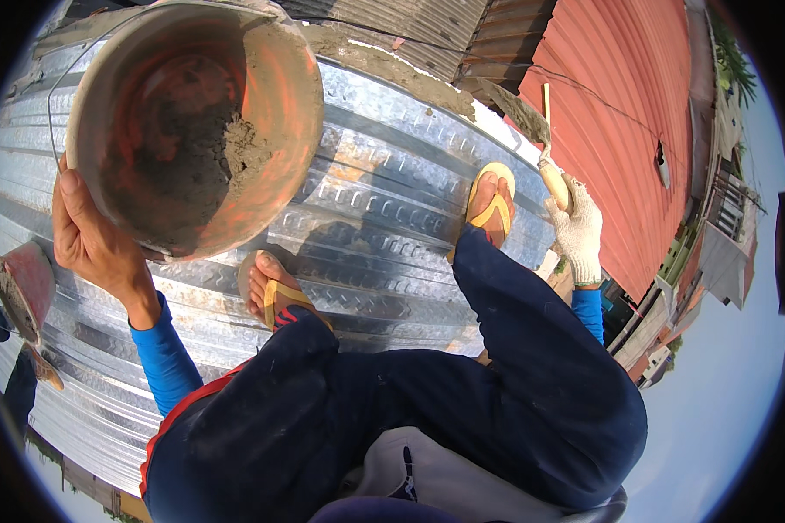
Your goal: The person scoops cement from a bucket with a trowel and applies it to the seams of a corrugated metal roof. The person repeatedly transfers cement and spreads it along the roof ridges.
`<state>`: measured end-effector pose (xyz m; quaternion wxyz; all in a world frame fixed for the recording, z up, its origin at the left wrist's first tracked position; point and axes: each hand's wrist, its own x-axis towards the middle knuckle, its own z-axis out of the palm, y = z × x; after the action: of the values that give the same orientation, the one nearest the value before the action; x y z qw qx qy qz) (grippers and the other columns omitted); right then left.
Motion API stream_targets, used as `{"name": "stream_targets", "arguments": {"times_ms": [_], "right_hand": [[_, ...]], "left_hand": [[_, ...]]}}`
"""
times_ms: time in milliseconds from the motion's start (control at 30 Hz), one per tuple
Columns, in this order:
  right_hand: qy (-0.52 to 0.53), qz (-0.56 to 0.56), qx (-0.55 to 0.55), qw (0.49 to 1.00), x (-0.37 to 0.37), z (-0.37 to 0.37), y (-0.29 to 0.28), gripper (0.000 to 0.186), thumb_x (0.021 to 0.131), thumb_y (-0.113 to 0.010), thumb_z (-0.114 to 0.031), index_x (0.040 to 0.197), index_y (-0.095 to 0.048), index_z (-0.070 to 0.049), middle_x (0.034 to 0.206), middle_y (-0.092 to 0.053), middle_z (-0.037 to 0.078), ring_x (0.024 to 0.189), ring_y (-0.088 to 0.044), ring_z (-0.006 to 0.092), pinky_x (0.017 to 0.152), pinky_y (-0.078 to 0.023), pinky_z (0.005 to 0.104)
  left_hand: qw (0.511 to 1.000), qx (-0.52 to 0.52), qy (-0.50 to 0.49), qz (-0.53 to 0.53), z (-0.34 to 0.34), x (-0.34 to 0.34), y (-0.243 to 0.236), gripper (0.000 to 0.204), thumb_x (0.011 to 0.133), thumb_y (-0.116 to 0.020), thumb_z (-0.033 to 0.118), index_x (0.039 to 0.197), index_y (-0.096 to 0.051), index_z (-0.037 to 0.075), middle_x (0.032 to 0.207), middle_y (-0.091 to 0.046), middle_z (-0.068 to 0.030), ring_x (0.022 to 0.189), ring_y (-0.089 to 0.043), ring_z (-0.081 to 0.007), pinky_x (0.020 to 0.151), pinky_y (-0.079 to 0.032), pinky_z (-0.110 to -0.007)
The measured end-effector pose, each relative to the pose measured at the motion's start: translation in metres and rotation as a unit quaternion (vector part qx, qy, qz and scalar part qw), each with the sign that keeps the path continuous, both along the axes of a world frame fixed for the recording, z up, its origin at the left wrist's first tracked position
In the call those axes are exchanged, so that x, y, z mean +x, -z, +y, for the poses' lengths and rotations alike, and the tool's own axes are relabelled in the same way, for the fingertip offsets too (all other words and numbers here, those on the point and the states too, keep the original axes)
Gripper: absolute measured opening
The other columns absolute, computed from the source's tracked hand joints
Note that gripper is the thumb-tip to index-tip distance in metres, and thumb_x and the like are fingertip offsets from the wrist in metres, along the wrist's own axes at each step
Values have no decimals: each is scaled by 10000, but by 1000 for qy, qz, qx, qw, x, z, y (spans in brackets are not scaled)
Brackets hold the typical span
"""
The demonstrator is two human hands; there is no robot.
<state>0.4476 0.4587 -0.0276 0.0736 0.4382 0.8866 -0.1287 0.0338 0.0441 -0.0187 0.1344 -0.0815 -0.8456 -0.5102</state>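
Note:
My bare left hand (pixel 101 240) grips a mortar-stained bucket (pixel 281 196) at its near left rim, thumb up along the outside. The bucket is tilted so I see into it; grey wet mortar (pixel 179 179) coats the bottom, with a crumbly lump on one side. A thin wire handle arcs along its left. In a white knit glove, my right hand (pixel 577 228) is closed around the pale handle of a trowel (pixel 522 115). The trowel's mortar-smeared blade points up and left, above the edge of the metal roof.
I squat on a corrugated metal roof (pixel 366 288), my feet in yellow flip-flops (pixel 494 200). Rough mortar (pixel 392 71) runs along the far edge. A lower red roof (pixel 624 105) lies beyond, right. Another bucket (pixel 28 292) stands left, beside another person's leg and foot.

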Motion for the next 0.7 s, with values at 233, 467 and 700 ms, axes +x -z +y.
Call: {"name": "stream_targets", "arguments": {"times_ms": [233,467,700], "right_hand": [[-52,-12,11,999,31,-30,37,657,871,-797,-164,1488,-584,-87,1282,-693,218,1191,-670,394,1016,-539,459],[-96,-39,-41,994,-7,-56,66,825,890,-723,-112,1634,-368,-70,1400,-634,251,1248,-629,440,1032,-529,483],[-86,-114,-52,988,-40,-39,71,841,885,-740,-167,1629,-365,-54,1208,-694,296,1116,-677,463,952,-542,506]], "left_hand": [[1000,-12,12,7,-1,-13,3,450,1111,-585,360,1315,-743,-8,1097,-791,-104,968,-705,-149,893,-556,-297],[1000,-1,-2,-12,-7,-17,8,434,1107,-594,348,1318,-743,-1,1118,-789,-110,979,-709,-156,900,-563,-305],[999,17,-22,-26,-7,-16,8,420,1109,-593,332,1309,-747,-4,1123,-790,-111,984,-714,-158,903,-567,-308]]}}
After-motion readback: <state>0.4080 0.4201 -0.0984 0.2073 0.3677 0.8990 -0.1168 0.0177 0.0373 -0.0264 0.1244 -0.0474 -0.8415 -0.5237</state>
